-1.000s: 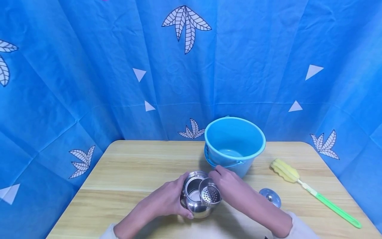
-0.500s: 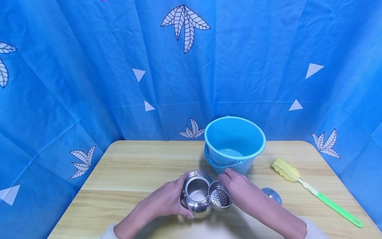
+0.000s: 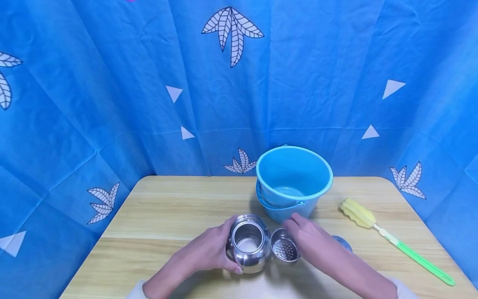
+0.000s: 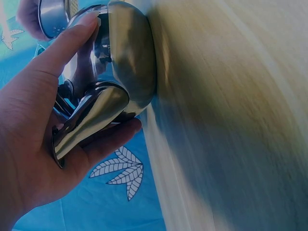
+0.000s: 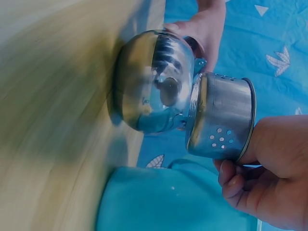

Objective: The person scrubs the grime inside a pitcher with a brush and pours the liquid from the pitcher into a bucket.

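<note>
A shiny steel teapot [image 3: 249,249] stands upright on the table with its round mouth uncovered. My left hand [image 3: 210,249] grips its left side, fingers and thumb around the spout [image 4: 91,120]. Just right of the pot, my right hand [image 3: 308,236] pinches the rim of a steel tea strainer [image 3: 285,246], a cup-shaped basket with a perforated bottom. In the right wrist view the strainer [image 5: 221,118] hangs clear of the table, close beside the pot's top. A round lid [image 3: 342,242] lies on the table, partly hidden behind my right forearm.
A light blue bucket [image 3: 295,170] with a handle stands behind my right hand. To the right lies a sponge brush [image 3: 357,212] with a green handle. The wooden table [image 3: 179,199] backs onto a blue patterned curtain [image 3: 112,83].
My right hand has carried the strainer rightward, from over the pot's mouth to beside the pot. More of the lid is now covered by the forearm. My left hand stays put.
</note>
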`<state>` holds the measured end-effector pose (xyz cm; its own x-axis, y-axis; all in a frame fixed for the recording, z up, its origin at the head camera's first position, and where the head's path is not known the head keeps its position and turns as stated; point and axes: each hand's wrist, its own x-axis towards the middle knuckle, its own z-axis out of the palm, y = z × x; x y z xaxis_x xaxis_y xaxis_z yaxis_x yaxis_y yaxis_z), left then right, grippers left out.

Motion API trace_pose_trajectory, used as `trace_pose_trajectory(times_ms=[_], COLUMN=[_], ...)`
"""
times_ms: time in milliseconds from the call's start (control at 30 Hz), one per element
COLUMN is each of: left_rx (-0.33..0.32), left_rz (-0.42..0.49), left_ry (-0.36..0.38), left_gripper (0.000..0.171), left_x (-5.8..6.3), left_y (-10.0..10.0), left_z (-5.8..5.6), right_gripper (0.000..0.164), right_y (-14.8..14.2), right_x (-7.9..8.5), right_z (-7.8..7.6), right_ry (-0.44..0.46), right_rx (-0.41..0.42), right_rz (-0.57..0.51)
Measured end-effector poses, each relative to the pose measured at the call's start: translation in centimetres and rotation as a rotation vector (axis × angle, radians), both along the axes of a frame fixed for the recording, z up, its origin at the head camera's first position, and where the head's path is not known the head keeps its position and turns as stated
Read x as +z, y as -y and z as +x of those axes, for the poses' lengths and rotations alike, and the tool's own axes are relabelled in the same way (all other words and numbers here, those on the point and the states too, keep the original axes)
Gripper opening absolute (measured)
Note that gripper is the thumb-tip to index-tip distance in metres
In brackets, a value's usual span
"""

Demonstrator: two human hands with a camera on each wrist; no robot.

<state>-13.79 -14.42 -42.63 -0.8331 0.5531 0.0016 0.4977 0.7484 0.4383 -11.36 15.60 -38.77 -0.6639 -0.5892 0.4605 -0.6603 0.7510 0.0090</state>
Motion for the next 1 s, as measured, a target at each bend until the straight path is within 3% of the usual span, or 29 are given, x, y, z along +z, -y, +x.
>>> trace_pose_trajectory(times_ms=[300,567,800,1000], left_rx=[-0.001,0.000,0.006,0.007], left_rz=[0.002,0.005,0.011,0.002], left_ry=[0.004,0.010,0.029,0.023], left_gripper=[0.138,0.138,0.137,0.138], left_x=[0.1,0.1,0.2,0.2], left_y=[0.0,0.0,0.0,0.0], left_z=[0.0,0.0,0.0,0.0], right_gripper=[0.033,0.036,0.037,0.035], right_y=[-1.2,-1.8,-2.3,-3.1], right_x=[-0.5,-0.5,-0.9,-1.3], right_z=[0.1,0.4,0.3,0.2], right_ry=[-0.043,0.075,0.049,0.082], right_rx=[0.002,-0.076,-0.080,-0.098], right_rz=[-0.011,0.017,-0.003,-0.009])
